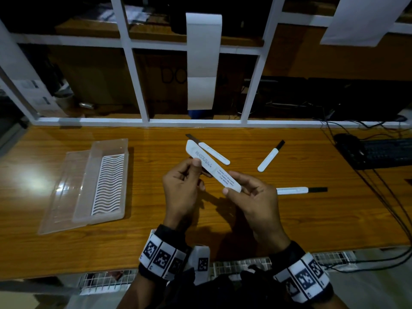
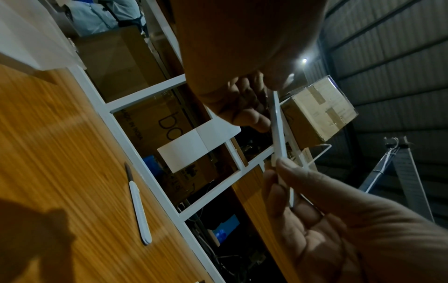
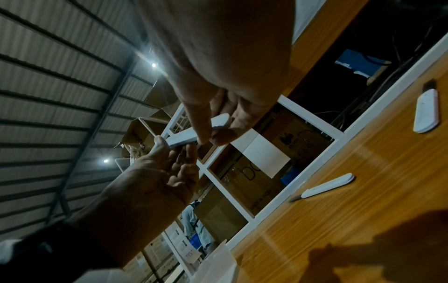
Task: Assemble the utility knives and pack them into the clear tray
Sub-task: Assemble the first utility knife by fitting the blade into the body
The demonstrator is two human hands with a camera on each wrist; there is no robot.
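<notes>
Above the middle of the wooden table I hold one white utility knife [image 1: 213, 167] printed "NATARAJ" between both hands. My left hand [image 1: 199, 169] pinches its far half, thumb on top. My right hand [image 1: 229, 182] pinches the near end between thumb and fingers. The left wrist view shows this knife [image 2: 277, 134] edge-on; in the right wrist view the same knife [image 3: 194, 132] sits between the fingertips. Three more knives lie on the table with dark blades out: one [image 1: 214, 152] just behind my hands, one [image 1: 269, 157] to the right, one [image 1: 298, 190] near my right hand. The clear tray [image 1: 78, 210] stands at the left.
A white wavy insert [image 1: 109, 184] lies in the tray, and a clear lid [image 1: 60, 192] rests against the tray's left side. A black keyboard [image 1: 379, 152] and cables [image 1: 392, 208] occupy the right edge. A white frame partition [image 1: 142, 122] bounds the table's far side.
</notes>
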